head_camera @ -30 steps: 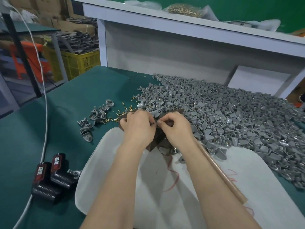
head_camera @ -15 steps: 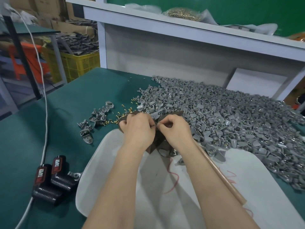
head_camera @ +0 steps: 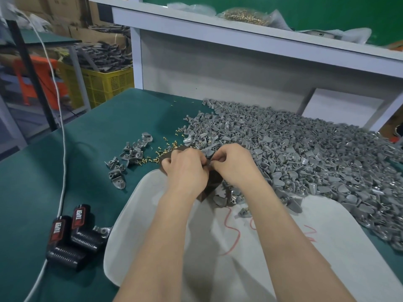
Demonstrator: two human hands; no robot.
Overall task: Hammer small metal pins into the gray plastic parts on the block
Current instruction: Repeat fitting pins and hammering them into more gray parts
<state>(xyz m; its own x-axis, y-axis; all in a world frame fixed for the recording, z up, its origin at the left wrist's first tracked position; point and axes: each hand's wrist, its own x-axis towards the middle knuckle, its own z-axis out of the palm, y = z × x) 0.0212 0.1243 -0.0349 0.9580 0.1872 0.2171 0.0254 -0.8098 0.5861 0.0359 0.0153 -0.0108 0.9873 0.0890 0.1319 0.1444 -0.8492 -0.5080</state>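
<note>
Working over the dark brown block (head_camera: 207, 185), both hands meet fingertip to fingertip above its top face; left hand (head_camera: 185, 168) has its fingers curled under, knuckles up; right hand (head_camera: 235, 164) has thumb and forefinger drawn together towards the left hand; whether either pinches a part or a pin cannot be told, the tips being hidden. Block is angular and matt, resting on the far edge of a white, smooth plastic sheet (head_camera: 272, 247) marked with red scribbles. Loose heap of gray plastic parts (head_camera: 305, 153), wedge-shaped and dull, spreads right of and beyond the block, touching it; small brass pins (head_camera: 161, 152) lie scattered just left of it; a smaller cluster of gray parts (head_camera: 130, 153) lies further left. Two ribbed black-and-red battery packs (head_camera: 74, 234) lie well left and nearer the person, on the green table mat (head_camera: 65, 171).
</note>
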